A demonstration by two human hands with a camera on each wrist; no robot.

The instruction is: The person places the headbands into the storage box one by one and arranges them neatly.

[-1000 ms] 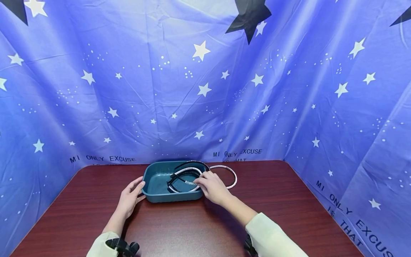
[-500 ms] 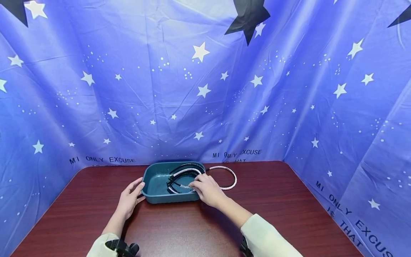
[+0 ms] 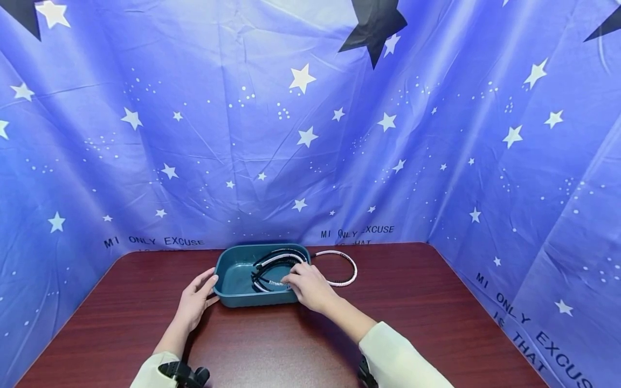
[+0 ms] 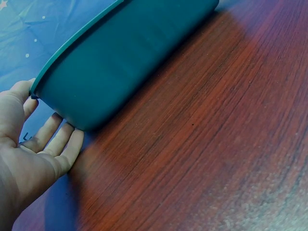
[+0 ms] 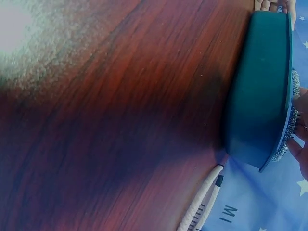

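A dark teal plastic bin [image 3: 257,300] stands on the table. My left hand [image 3: 195,302] rests against its left end, thumb at the rim and fingers extended along the wall. Over the bin's right end, my right hand [image 3: 310,285] pinches a sparkly beaded headband [image 5: 292,122], whose beads show just above the rim in the right wrist view. Inside lie a white headband [image 3: 281,259] and a black one [image 3: 271,253], overlapping with their ends toward the left. My right hand covers part of these bands.
Another white headband [image 3: 356,268] with dark teeth lies on the reddish-brown table [image 3: 271,345], just right of the bin. A blue star-printed curtain [image 3: 271,134] hangs right behind the table and along both sides.
My right hand has moved left and lower over the bin, bringing the beaded headband down among the others. The black band has dropped below the rim. My left hand stays in place.
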